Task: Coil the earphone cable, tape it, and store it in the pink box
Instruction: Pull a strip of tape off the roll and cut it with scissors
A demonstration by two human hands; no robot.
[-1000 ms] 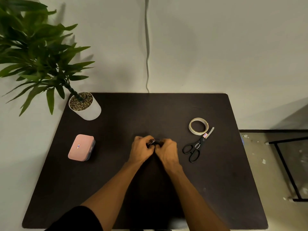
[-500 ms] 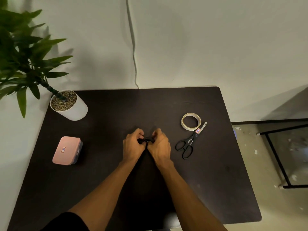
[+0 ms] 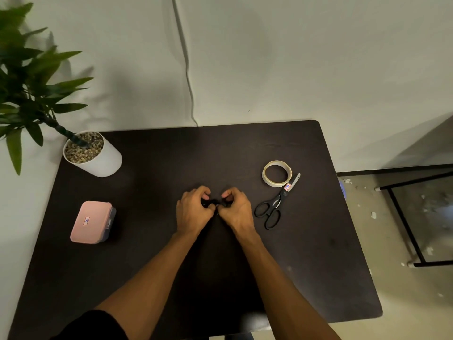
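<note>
both hands meet mid-table, left hand and right hand curled tight on the black earphone cable. scissors and tape roll lie right, pink box left, potted plant behind. since before, the fists sit slightly further apart.

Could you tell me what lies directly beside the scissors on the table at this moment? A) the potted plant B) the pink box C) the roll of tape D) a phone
C: the roll of tape lies against the blade tips of the scissors on the person's right, while the pink box sits far off on the left.
</note>
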